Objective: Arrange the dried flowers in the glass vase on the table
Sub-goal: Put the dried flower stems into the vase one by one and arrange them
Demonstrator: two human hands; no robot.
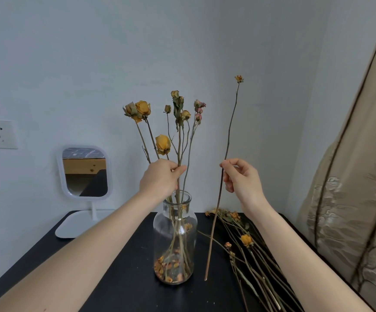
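We see the glass vase (175,239) standing upright on the dark table (119,284), and we take it as our mark. Rising out of its neck are the dried flowers (163,143), yellow and pink heads fanned above the rim, with loose petals (167,267) heaped on its floor. Directly above the vase mouth, the left hand (160,180) has its fingers and thumb curled round that bundle of stems, gripping them together. To the right of the vase, level with the left hand, the right hand (242,179) pinches a single long stem (219,194) between thumb and fingertips. Its small yellow head reaches higher than the bunch, and its cut end hangs just beside the vase base, where we cannot tell whether it touches the table. Further right of the vase, more loose flowers (246,240) lie flat on the table. Left of the vase and behind it stands a white mirror (85,172); far to the right hangs a beige curtain (351,199)
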